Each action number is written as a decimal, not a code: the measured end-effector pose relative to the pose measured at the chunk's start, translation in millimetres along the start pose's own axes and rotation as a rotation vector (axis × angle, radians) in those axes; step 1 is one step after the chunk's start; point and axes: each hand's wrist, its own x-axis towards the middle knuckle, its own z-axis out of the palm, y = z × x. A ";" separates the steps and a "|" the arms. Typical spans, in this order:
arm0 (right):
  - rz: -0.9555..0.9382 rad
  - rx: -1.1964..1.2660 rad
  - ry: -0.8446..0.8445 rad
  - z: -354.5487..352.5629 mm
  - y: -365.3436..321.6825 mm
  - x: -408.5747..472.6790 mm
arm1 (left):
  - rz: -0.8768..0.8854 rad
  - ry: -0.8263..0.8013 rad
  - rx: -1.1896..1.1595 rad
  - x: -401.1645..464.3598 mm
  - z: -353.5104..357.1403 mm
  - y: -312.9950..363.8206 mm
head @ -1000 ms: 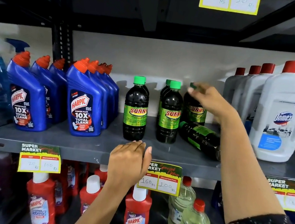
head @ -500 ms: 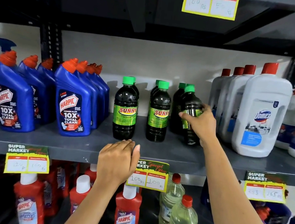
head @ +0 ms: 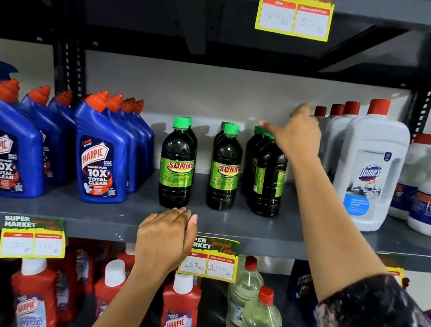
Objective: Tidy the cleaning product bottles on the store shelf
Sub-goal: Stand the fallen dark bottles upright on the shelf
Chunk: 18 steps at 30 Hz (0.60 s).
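Note:
Dark Sunny bottles with green caps stand upright in three short rows mid-shelf: a left row point(head: 178, 164), a middle row point(head: 225, 170) and a right row point(head: 269, 177) whose front bottle has its label turned sideways. My right hand point(head: 295, 137) hovers over the right row's caps with fingers spread, one fingertip touching a green cap, holding nothing. My left hand point(head: 164, 238) lies palm down on the front edge of the grey shelf point(head: 69, 211), just before the left Sunny row.
Blue Harpic bottles point(head: 102, 156) fill the shelf's left part and white Domex bottles point(head: 368, 175) the right, close to my right wrist. Below stand red Harpic bottles point(head: 179, 318) and clear bottles point(head: 260, 324). A price tag point(head: 208, 259) hangs on the shelf edge.
A Sunny bottle that lay on its side a second ago now stands at the front of the right row. My right hand has let go of it and risen above the caps.

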 end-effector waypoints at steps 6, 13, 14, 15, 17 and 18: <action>0.057 0.029 -0.102 14.1 3.7 11.3 | 0.006 0.025 -0.014 -0.3 1.8 -0.3; 0.088 0.733 -0.232 16.5 37.7 7.0 | 0.003 0.034 -0.020 -1.7 3.7 -1.2; 0.124 0.846 -0.213 18.7 37.6 3.4 | -0.001 0.032 -0.019 -1.9 4.0 -1.0; 0.142 0.915 -0.195 21.0 37.2 1.9 | -0.005 0.029 -0.017 -2.2 4.0 -0.9; 0.161 0.953 -0.198 23.0 34.9 2.2 | -0.010 0.022 -0.015 -1.9 4.5 -0.3; 0.176 0.972 -0.211 22.5 34.6 3.3 | -0.009 0.020 -0.016 -1.7 5.0 -0.4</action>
